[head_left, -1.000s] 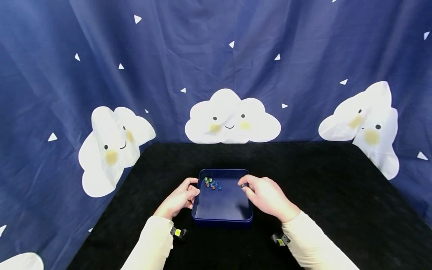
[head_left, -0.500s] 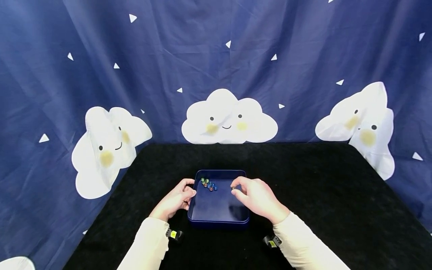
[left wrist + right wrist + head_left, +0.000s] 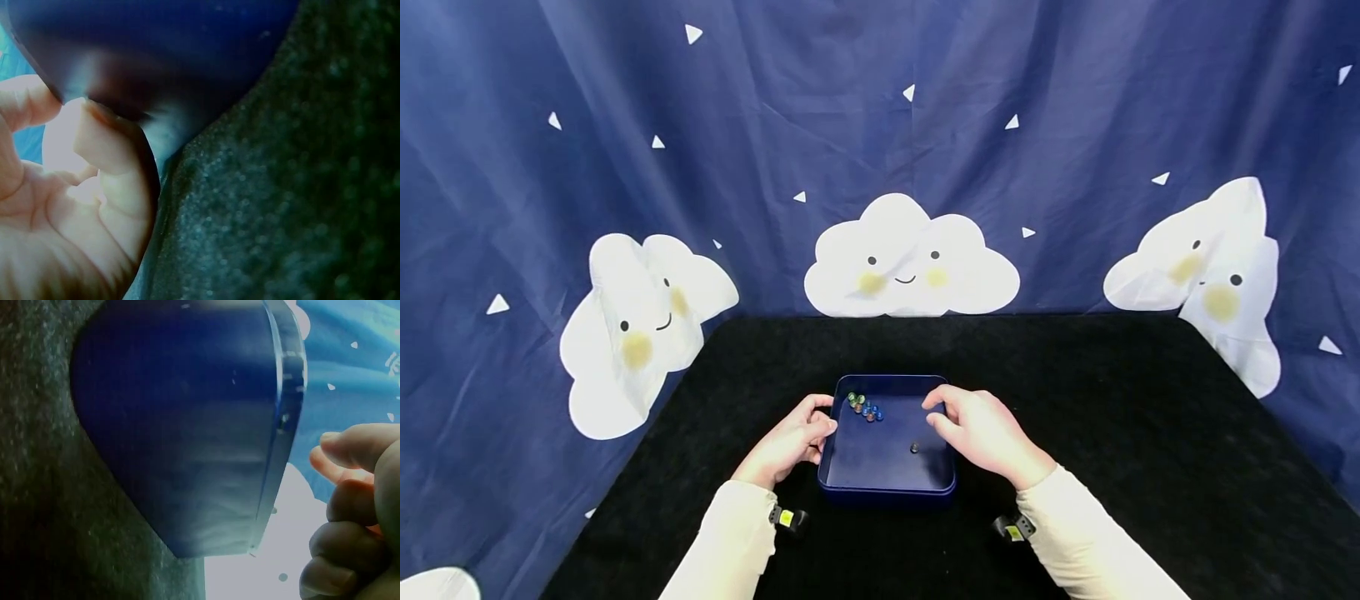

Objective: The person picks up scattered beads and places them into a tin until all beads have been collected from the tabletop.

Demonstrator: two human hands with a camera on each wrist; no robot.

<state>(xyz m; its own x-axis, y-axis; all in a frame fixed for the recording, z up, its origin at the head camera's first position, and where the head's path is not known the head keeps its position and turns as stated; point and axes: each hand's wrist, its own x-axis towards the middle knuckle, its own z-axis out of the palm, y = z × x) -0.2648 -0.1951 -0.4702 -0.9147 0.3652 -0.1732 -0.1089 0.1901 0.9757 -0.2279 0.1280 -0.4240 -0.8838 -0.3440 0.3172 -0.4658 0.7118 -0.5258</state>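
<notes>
A shallow dark blue tray (image 3: 887, 475) lies in the middle of the head view. My left hand (image 3: 788, 442) holds its left side, fingertips against the outer wall and thumb at the rim, as the left wrist view shows too. Several small glass marbles (image 3: 867, 410), green, amber and blue, sit in a cluster in the tray's far left part. A single dark marble (image 3: 913, 447) rests apart from them on the right half of the tray floor. Over the right rim, my right hand (image 3: 988, 433) hovers with thumb and index finger apart and nothing between them.
The tray stands on a black cloth-covered table (image 3: 1112, 400). Behind it hangs a blue curtain (image 3: 760, 150) with white clouds and triangles. Each wrist carries a small black camera, such as the right wrist camera (image 3: 1013, 528).
My right hand brought a dark marble leftward over the tray, let it go and drew back to the right. The marble now lies on the tray floor. My left hand keeps its hold.
</notes>
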